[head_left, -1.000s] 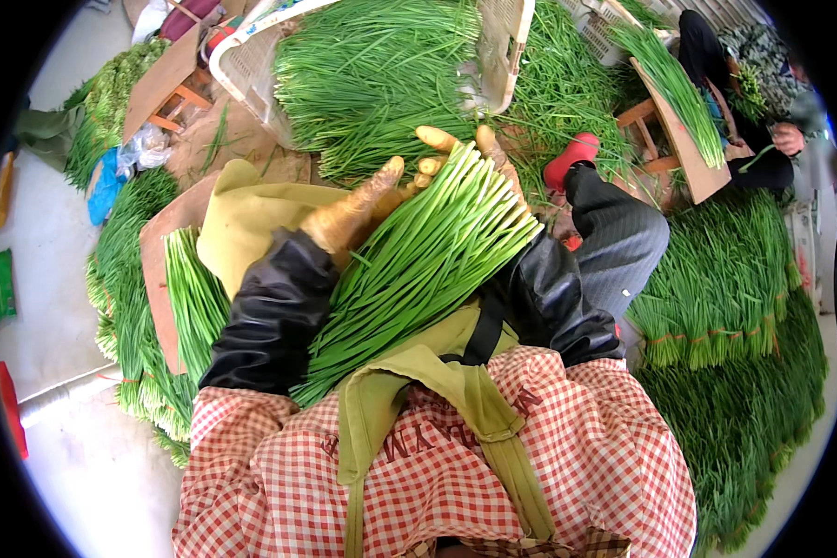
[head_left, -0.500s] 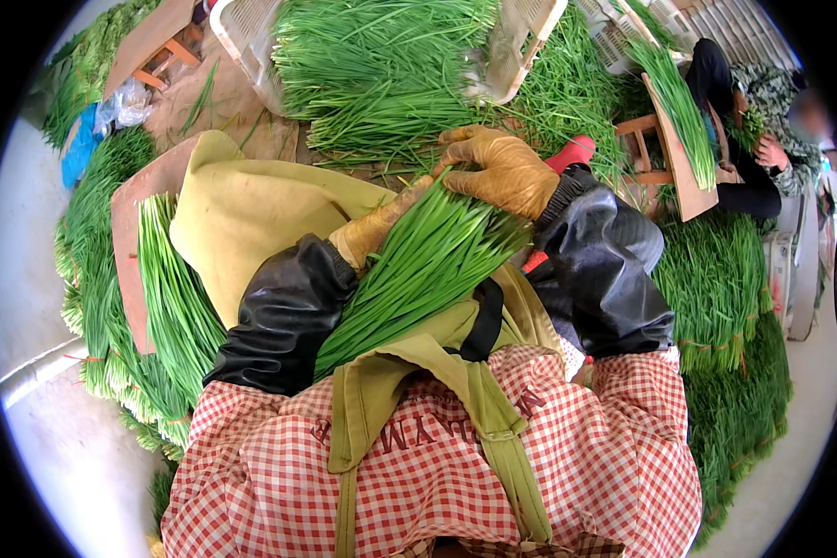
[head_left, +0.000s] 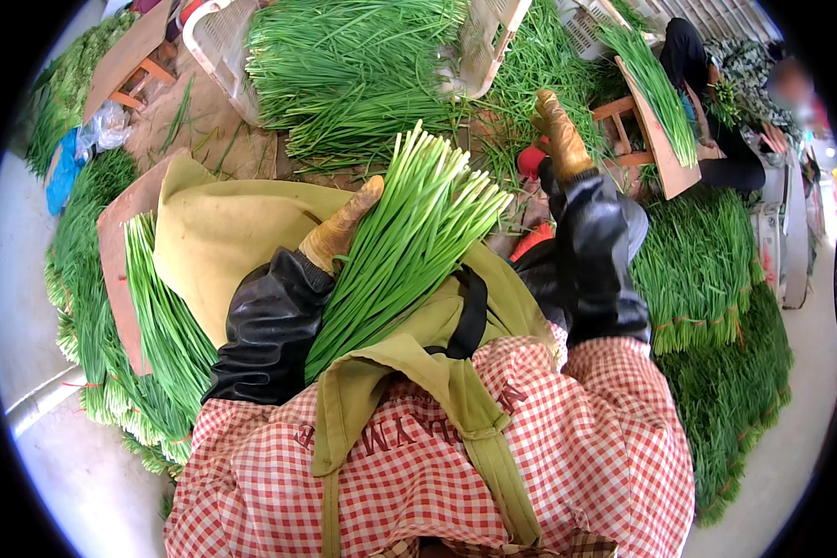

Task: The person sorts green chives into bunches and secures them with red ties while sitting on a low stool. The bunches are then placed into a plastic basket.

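A thick bunch of garlic chives (head_left: 409,242) lies slantwise across my lap, its pale cut ends pointing away from me. My left hand (head_left: 342,228), in a worn tan glove, grips this bunch from its left side; the thumb shows, while the other fingers are hidden behind the stems. To the right, apart from the bunch, my right hand (head_left: 560,139) is raised edge-on with its gloved fingers stretched out and nothing seen in it. An olive apron (head_left: 242,223) spreads beneath my left forearm.
Ahead stands a white plastic crate (head_left: 223,60) beside loose chives (head_left: 353,65). At my left, more chives (head_left: 163,307) rest on a brown board (head_left: 116,242). Tied bundles (head_left: 697,270) are stacked at right. Beyond them, a person (head_left: 730,102) sits by a slanted board (head_left: 656,121).
My right hand has left the bunch and moved right. The bunch's pale ends now show, pointing away from me, with my left hand still on it. The whole view has shifted slightly.
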The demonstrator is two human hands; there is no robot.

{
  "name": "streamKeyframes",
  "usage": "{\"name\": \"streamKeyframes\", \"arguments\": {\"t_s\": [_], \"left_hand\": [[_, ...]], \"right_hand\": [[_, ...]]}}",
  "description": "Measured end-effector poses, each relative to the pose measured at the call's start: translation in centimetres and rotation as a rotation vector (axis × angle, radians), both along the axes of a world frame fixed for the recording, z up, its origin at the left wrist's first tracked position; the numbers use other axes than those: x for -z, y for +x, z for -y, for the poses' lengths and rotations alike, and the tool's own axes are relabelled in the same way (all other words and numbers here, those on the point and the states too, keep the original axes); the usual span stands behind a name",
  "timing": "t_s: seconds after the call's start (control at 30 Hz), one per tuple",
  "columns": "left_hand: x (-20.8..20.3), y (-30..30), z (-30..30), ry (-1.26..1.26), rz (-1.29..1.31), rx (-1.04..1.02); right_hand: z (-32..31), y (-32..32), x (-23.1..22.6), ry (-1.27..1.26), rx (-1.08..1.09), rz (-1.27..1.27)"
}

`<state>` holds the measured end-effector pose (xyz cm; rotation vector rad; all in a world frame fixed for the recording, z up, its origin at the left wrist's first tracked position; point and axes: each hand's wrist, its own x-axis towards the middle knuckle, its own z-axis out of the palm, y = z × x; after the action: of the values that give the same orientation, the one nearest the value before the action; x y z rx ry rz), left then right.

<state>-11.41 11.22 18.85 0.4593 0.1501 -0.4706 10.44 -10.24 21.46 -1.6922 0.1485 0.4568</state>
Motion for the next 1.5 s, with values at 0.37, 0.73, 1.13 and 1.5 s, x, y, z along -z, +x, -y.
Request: {"name": "streamKeyframes", "arguments": {"t_s": [0.37,0.73,1.13,1.5], "left_hand": [[1.0,0.5,-0.7,0.024,-0.004,-0.102],[1.4,1.5,1.7,0.093,-0.102,0.273],[1.2,-4.0,0.4,0.115,0.179,-0.022],[-8.4,-18.9,-6.9,0.412,0.087,0.352]], "right_hand": [[1.5,-6.9,-1.9,0.484,-0.444,-0.146],[-3.5,-10.8,3.0,1.048,-0.393,-0.19],[-5.9,-13.0,-0.5,0.506,-0.415,0.228],[-2.2,13.2,-16.3,-0.104,-0.211,0.874]]}}
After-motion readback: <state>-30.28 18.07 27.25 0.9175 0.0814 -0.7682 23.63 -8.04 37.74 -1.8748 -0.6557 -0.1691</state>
